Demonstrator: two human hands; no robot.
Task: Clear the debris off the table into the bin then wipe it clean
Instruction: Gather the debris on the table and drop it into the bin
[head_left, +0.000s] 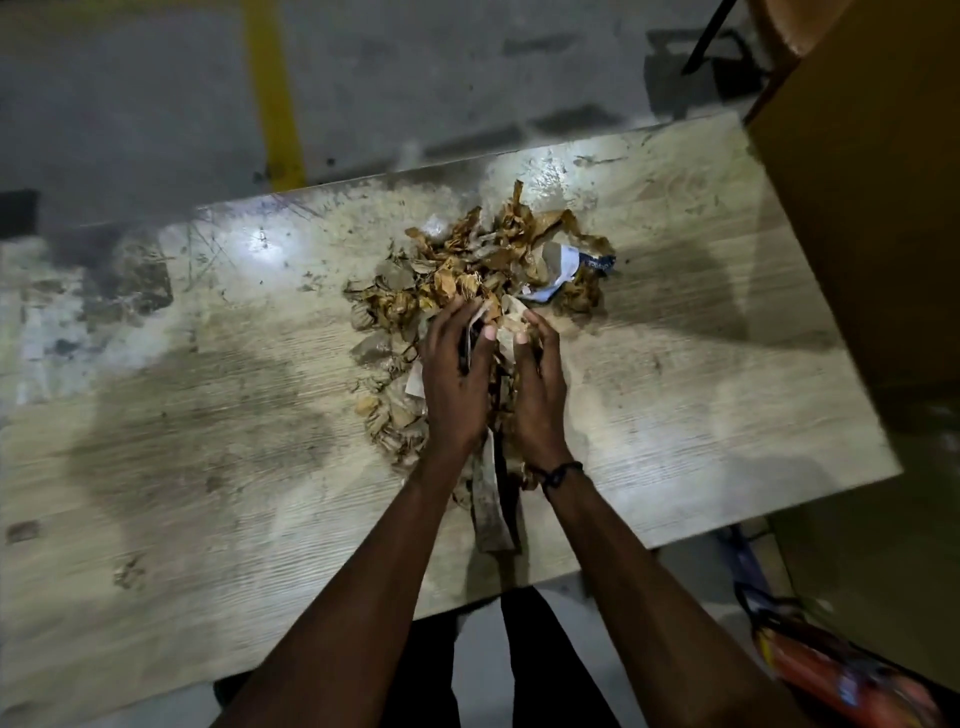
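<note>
Head view puts us over a pale wood-grain table, its laminate scuffed, stained dark in patches and glossy where light pools on it. Near the middle lies the debris: a loose heap of dry, curled brown leaves and crumpled tan paper, brittle and ragged at the edges, with one white scrap bearing a dark printed band on its right side. We have both hands pressed into the near edge of this heap. Our left hand has its fingers curled over a clump of leaves and torn paper, gripping it; our right hand, with a dark cord bracelet at the wrist, curls in from the other side, gripping the same bundle. A long, flat, grimy strip trails from between the palms toward the table's near edge. A tall, smooth brown cardboard box stands against the table's right end.
</note>
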